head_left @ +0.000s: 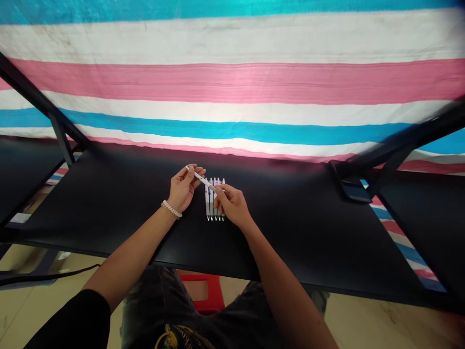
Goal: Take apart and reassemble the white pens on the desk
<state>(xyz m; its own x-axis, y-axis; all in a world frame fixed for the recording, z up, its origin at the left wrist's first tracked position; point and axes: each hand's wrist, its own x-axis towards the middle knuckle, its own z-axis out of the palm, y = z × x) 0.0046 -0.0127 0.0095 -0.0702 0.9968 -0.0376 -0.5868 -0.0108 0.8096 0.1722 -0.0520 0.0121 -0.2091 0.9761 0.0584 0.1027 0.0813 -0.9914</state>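
Head view: a white-and-grey pen point(204, 180) slants between two pinches, one end held by thumb and fingers of the left hand point(182, 188), the other by those of the right hand point(232, 204). Just below the grip, toward the body, a row of similar pens point(211, 206) lies side by side on the black table point(138, 194), partly hidden by the right hand, so whether its fingers touch them I cannot tell. Should either pinch loosen, the pen could twist and drop onto the row, and a low sweep of the right fingers could knock those pens askew.
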